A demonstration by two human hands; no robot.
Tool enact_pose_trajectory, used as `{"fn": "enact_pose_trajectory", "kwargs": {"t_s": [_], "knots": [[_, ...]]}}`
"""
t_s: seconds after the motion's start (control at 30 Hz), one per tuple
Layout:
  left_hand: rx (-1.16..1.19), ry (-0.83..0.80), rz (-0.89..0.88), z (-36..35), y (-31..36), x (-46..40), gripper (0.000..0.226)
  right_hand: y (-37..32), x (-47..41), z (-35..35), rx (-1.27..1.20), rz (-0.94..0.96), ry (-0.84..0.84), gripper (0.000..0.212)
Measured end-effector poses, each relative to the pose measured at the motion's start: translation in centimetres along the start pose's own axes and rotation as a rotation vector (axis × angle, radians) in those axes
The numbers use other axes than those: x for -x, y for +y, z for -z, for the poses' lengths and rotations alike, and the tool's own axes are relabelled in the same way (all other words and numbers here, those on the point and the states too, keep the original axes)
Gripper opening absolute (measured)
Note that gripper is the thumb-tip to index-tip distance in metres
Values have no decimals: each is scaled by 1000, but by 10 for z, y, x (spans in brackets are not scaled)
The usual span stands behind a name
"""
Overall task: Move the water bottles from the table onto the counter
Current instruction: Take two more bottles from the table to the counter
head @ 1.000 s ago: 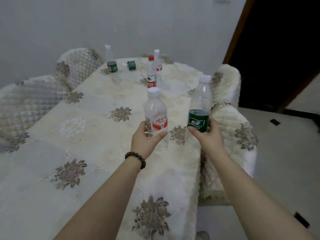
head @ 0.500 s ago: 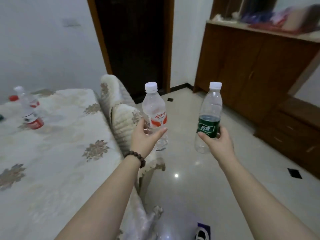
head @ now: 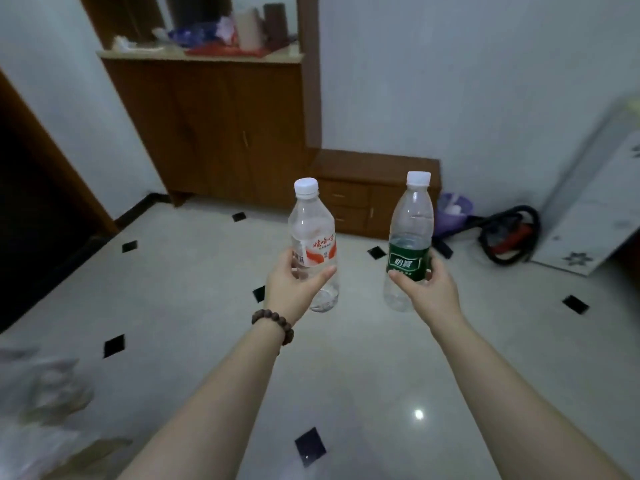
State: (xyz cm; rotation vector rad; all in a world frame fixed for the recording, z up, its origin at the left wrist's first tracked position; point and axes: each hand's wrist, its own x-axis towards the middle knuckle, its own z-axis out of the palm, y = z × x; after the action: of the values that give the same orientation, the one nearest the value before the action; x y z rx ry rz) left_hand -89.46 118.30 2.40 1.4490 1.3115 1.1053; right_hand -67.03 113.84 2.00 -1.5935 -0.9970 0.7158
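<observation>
My left hand (head: 292,289) grips a clear bottle with a red and white label (head: 314,233) and a white cap, held upright over the floor. My right hand (head: 427,292) grips a clear bottle with a green label (head: 410,237), also upright with a white cap. Both are held out in front of me at about the same height. The counter (head: 207,56), a pale top on a tall brown wooden cabinet, stands ahead at the upper left, well beyond the bottles. The table is only a blurred pale edge (head: 38,393) at the lower left.
Several items crowd the counter top, among them a red tray (head: 221,50) and brown cylinders. A low brown drawer unit (head: 363,195) stands behind the bottles. On the right lie a purple bin (head: 453,209), a red and black vacuum cleaner (head: 509,237) and a white appliance (head: 595,202). A dark doorway (head: 31,209) is left.
The view has swung right, away from the table and toward the cabinet and counter. Both bottles, lifted off the table a second ago, stay upright in my hands.
</observation>
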Motion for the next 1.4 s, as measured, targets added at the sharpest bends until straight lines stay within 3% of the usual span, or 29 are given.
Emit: {"fn": "enact_pose_trajectory", "kwargs": {"t_s": [0.27,0.53,0.87,1.17,1.4], "knots": [[46,-340,-80,-240,47,-63,41,60,-83,196,14,-87,347,44],[32,-615,-141,-428,85,-73,45,109,-107,350,26,-200,608,60],[28,-797,-175,-603,99,-121,50,162,-163,453,53,-292,805,66],[40,-1007,-231,-768,138,-232,53,187,-307,531,83,-309,956,70],[34,-1063,-269,-892,177,-296,46,195,-389,594,41,-337,1061,67]]}}
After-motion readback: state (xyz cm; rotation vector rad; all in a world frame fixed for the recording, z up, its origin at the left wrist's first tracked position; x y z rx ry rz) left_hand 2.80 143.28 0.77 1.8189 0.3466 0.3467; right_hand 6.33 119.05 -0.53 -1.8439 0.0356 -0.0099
